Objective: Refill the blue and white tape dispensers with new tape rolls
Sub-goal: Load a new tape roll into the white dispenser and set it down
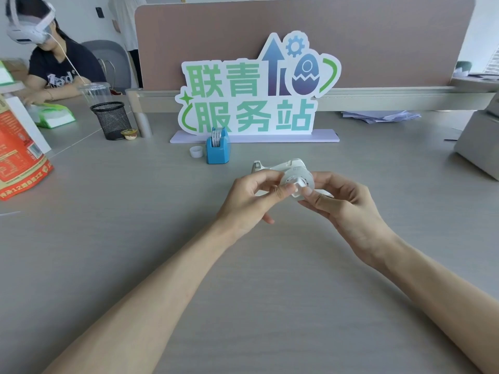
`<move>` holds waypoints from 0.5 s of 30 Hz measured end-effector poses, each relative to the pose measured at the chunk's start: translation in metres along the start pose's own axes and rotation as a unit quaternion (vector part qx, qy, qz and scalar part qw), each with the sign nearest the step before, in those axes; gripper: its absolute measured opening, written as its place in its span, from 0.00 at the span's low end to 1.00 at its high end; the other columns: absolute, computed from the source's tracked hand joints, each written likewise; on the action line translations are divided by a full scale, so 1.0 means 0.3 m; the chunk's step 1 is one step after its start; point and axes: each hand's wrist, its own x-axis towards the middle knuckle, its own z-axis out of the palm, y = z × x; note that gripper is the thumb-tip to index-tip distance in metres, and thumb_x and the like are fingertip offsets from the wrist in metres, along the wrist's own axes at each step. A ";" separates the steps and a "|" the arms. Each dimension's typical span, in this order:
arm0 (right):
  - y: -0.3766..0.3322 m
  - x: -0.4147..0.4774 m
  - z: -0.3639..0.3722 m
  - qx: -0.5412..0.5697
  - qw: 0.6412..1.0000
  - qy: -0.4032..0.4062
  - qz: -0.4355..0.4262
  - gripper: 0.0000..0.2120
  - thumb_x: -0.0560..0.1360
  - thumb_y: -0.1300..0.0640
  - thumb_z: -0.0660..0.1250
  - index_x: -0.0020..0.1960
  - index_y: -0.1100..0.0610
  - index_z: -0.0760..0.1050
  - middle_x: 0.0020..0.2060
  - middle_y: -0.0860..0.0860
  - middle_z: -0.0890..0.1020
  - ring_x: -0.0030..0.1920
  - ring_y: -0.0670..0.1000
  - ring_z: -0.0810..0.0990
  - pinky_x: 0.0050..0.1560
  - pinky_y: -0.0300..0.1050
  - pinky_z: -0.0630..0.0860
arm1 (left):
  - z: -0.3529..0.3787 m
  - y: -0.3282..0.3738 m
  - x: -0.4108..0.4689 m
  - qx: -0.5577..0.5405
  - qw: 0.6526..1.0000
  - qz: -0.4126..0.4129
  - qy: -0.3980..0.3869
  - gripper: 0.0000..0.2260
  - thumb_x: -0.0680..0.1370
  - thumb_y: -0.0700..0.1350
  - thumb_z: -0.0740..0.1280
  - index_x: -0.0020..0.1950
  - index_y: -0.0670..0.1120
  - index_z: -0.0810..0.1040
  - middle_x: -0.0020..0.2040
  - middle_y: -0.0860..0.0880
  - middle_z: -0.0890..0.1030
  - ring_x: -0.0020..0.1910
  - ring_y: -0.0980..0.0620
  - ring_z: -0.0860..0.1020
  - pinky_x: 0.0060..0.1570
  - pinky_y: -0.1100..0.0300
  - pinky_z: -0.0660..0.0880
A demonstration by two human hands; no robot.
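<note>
A blue tape dispenser (218, 150) stands upright on the grey table (135, 252) with a tape roll seated in its top. A small white ring-shaped core (196, 151) lies just left of it. The white tape dispenser (280, 165) lies on the table behind my hands, partly hidden. My left hand (249, 199) and my right hand (343, 203) meet above the table, both pinching a tape roll on a white hub (297, 182). Whether the hub sits fully in the roll is unclear.
A large green-lettered sign (251, 98) stands behind the dispensers. A black mesh cup (110, 120) and a small round container (129, 134) sit at the back left. An orange bag (19, 157) lies at the left edge, a grey box (480, 147) at the right. Another person (54, 63) sits far left.
</note>
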 end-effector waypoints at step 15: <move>-0.003 -0.001 0.004 -0.097 0.992 0.050 -0.059 0.09 0.71 0.59 0.74 0.52 0.55 0.83 0.44 0.46 0.87 0.46 0.43 0.85 0.44 0.31 0.77 | 0.015 -0.021 0.001 0.045 0.998 0.037 0.036 0.06 0.75 0.45 0.73 0.48 0.44 0.83 0.45 0.51 0.82 0.45 0.57 0.78 0.24 0.60 0.75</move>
